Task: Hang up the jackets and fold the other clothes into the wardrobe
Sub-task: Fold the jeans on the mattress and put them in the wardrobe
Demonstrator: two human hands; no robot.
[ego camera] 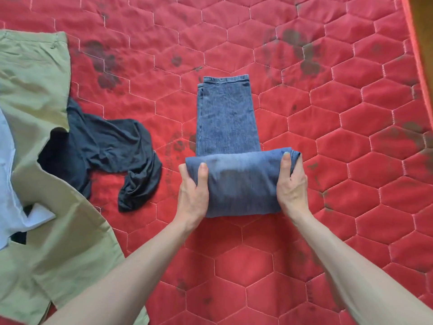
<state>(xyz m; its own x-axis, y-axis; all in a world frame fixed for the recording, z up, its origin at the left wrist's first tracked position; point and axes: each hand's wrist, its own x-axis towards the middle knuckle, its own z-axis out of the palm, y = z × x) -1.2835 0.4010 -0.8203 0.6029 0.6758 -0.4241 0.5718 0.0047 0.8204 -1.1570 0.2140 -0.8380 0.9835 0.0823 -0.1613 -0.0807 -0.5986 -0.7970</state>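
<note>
Faded blue denim jeans (228,118) lying half-rolled on a red quilted mattress (328,137), left hand (193,193) and right hand (291,184) gripping the roll's ends, fingers apparently tucked underneath

Bare red quilted mattress (328,137) lies open on the right of the blue jeans (227,118) and beyond their hem, so a hand could pass there freely. On the left, 3 garments crowd the surface: a dark shirt (105,146) near the jeans but apart from them, olive trousers (35,113) partly over it, and a white cloth (9,184) (at the frame's edge). A narrow red strip separates shirt and jeans.
</note>
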